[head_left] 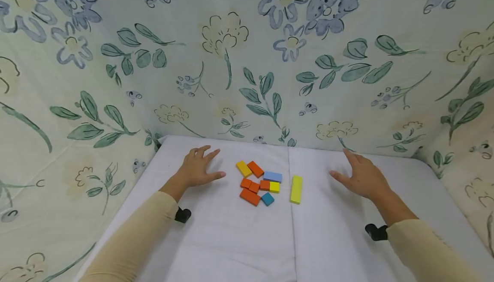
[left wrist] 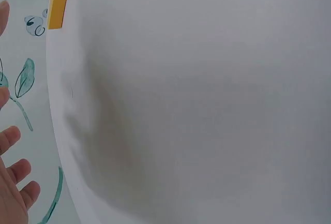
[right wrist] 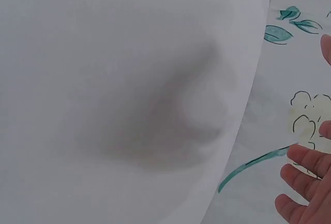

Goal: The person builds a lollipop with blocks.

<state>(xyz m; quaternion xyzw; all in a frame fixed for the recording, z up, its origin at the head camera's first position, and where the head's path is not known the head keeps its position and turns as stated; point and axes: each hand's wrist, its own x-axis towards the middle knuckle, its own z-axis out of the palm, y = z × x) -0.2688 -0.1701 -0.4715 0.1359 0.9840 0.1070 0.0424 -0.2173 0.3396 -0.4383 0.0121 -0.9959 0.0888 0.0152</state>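
"Coloured blocks (head_left: 264,185) lie near the middle of the white-covered surface (head_left: 231,243); I count ten from my head view. How are they arranged?"

"Toward the back, from left to right, I see a golden-yellow block (head_left: 244,169), an orange block (head_left: 255,169) and a light blue block (head_left: 272,176). Nearer come three small orange pieces (head_left: 254,187) and a small yellow piece (head_left: 274,187), then a longer orange block (head_left: 250,197) beside a teal square (head_left: 267,199). A lime bar (head_left: 296,190) lies apart on the right, along a crease (head_left: 294,239)."

"And the hands?"

"The left hand (head_left: 198,168) is spread and holds nothing, with the golden-yellow block nearest it. The right hand (head_left: 364,177) is also unfolded and holding nothing, well apart from the lime bar. My wrist views catch fingers at the edge and soft shadows on the surface."

"Can I read anything?"

"The block faces I see are plain colour. The fabric behind (head_left: 247,59) is printed with flowers, leaves and berries. The black wrist pieces (head_left: 183,215) show too small for me to make out any marking."
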